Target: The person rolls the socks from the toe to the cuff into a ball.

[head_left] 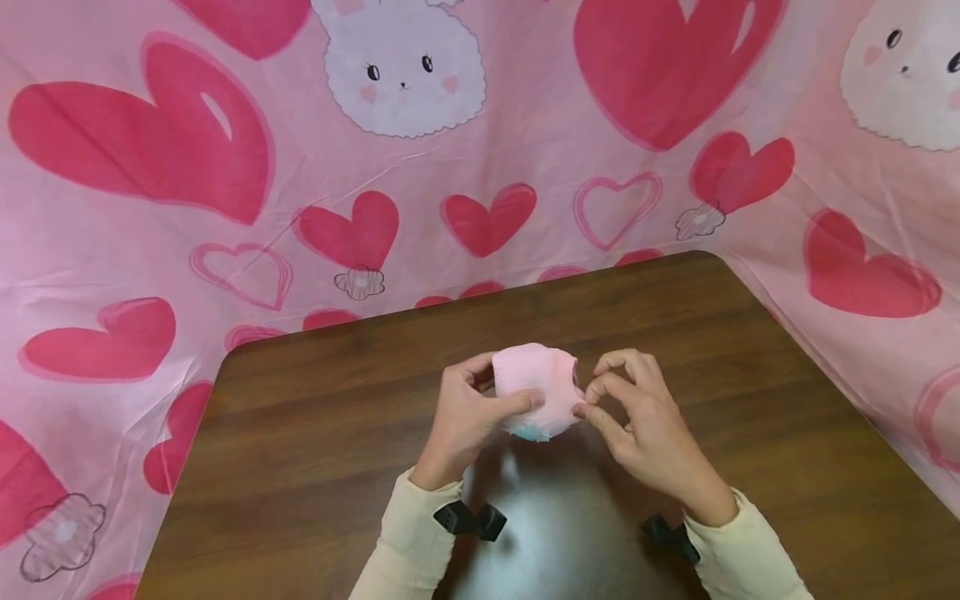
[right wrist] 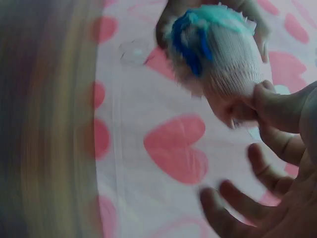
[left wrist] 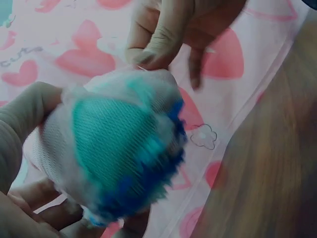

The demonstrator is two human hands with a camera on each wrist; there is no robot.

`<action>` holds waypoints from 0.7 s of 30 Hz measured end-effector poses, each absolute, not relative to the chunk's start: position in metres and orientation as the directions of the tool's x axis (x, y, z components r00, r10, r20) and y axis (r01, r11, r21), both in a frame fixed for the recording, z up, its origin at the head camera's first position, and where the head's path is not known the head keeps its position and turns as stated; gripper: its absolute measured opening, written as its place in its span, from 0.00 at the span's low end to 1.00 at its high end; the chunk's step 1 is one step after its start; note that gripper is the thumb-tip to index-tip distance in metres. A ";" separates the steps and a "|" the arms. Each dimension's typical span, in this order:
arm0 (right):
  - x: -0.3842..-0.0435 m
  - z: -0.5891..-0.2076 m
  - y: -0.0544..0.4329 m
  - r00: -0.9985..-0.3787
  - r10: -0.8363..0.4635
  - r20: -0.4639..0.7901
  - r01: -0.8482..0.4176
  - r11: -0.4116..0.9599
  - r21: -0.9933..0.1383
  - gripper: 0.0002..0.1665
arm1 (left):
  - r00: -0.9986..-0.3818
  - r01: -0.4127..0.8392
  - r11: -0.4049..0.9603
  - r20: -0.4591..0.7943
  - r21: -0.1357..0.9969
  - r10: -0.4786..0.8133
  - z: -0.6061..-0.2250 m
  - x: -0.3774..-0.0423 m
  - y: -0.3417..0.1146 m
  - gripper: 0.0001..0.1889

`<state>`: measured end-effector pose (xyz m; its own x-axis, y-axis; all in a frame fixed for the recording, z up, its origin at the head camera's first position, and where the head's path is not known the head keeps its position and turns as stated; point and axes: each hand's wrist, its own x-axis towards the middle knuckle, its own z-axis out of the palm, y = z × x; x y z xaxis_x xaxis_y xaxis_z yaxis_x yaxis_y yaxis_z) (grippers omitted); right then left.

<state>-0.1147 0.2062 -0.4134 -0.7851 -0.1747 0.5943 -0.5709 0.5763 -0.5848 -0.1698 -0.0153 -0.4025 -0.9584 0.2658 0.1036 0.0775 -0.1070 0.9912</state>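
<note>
A pink knitted sock [head_left: 531, 373], bunched into a rounded bundle, is held up above the table. Teal and dark blue loose threads show on the sock [left wrist: 119, 139] in the left wrist view, as on an inside-out knit. My left hand [head_left: 471, 410] grips it from the left, thumb across the near face and fingers behind. On the other side, my right hand [head_left: 641, 421] pinches the sock's edge between thumb and forefinger. In the right wrist view this edge is ribbed, and the other fingers [right wrist: 242, 198] of that hand are spread away from it.
Below the hands is a dark brown wooden table [head_left: 322, 467] with rounded far corners. A pink cloth [head_left: 420, 175] printed with hearts and bunny faces hangs behind and beside it. Black straps with small devices [head_left: 472, 521] sit at both wrists, over cream sleeves [head_left: 408, 542].
</note>
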 end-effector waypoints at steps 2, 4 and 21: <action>-0.114 -0.413 0.202 -0.843 -0.123 0.523 -0.523 0.414 -0.745 0.09 | -0.960 0.059 -0.125 0.090 0.990 0.264 -0.403 -0.169 -0.013 0.23; -0.113 -0.413 0.198 -0.886 -0.098 0.452 -0.462 0.239 -0.854 0.16 | -0.963 0.048 -0.141 0.084 0.989 0.257 -0.403 -0.167 -0.012 0.24; -0.131 -0.424 0.189 -0.911 -0.034 0.410 -0.411 0.126 -0.903 0.36 | -0.957 -0.010 -0.049 0.005 0.999 0.291 -0.402 -0.165 -0.033 0.30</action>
